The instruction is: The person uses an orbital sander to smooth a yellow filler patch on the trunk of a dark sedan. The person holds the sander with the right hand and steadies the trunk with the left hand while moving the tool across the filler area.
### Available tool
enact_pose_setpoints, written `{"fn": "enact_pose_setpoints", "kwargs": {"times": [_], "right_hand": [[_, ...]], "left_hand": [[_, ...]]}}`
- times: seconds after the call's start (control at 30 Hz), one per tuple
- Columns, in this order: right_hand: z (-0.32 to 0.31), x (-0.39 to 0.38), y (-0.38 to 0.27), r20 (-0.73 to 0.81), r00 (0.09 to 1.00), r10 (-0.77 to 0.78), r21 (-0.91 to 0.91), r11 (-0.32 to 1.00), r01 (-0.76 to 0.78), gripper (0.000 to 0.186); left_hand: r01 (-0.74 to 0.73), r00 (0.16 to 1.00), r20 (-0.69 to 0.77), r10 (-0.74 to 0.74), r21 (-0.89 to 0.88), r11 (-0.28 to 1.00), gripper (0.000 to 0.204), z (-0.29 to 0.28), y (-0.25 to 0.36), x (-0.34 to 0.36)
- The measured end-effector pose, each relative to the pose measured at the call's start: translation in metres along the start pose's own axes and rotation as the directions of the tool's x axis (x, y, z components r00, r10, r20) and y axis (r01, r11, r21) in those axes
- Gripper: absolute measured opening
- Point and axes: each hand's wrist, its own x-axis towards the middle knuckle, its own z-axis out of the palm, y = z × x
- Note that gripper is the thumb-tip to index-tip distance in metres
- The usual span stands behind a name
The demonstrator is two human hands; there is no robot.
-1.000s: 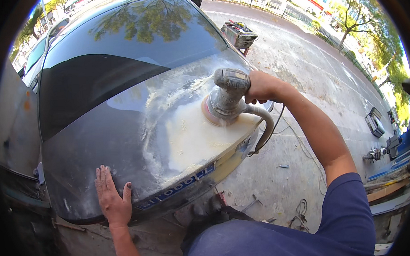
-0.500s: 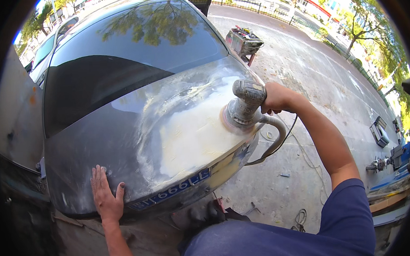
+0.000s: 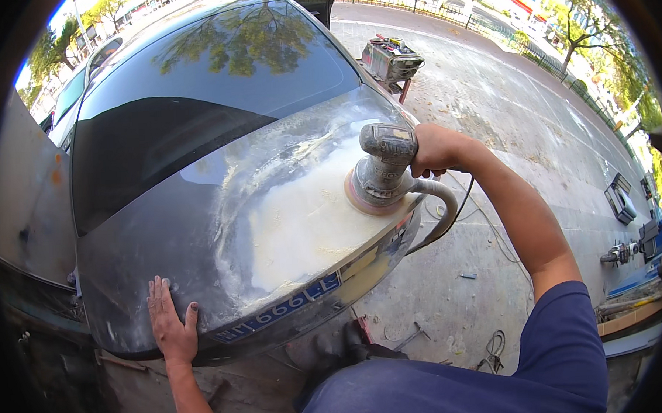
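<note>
My right hand (image 3: 439,150) is wrapped round the handle of a dusty grey power sander (image 3: 383,163). The sander's round pad rests on a broad patch of pale cream filler (image 3: 302,226) near the right rear corner of a dark car's trunk lid (image 3: 155,247). A grey hose (image 3: 445,209) curves down from the sander past the car's edge. Flat on the dark paint at the trunk lid's near left lies my left hand (image 3: 174,324), its fingers stretched and thumb apart. White dust streaks surround the filler. Below the lid's edge sits a blue license plate (image 3: 280,308).
A tool cart (image 3: 393,62) with items on top stands beyond the car's right side. A thin cable (image 3: 494,351) lies coiled on the concrete floor, near a small hammer-like tool (image 3: 412,336). Equipment and boards (image 3: 635,319) line the right edge. A pale panel (image 3: 31,197) rises at left.
The sander in my right hand has shifted slightly left over the filler. My left hand stays flat at the same spot on the trunk lid. The whole view has tilted a little.
</note>
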Motion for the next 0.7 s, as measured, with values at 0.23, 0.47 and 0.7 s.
{"fn": "enact_pose_setpoints", "kwargs": {"times": [0.23,0.47,0.7], "right_hand": [[-0.01,0.063,-0.018,-0.167,0.984,0.06,0.146,0.989,-0.035,0.013],[-0.003,0.014,0.003,-0.05,0.997,0.053,0.082,0.995,-0.049,0.011],[-0.008,0.047,-0.01,-0.137,0.99,0.045,0.085,0.996,-0.034,0.013]], "left_hand": [[0.002,1.0,0.02,-0.002,0.016,1.0,0.089,-0.004,0.002,0.001],[0.002,1.0,0.004,-0.002,-0.016,1.0,0.088,-0.004,0.003,0.001],[-0.019,1.0,-0.001,0.019,-0.02,1.0,0.086,-0.006,0.005,0.002]]}}
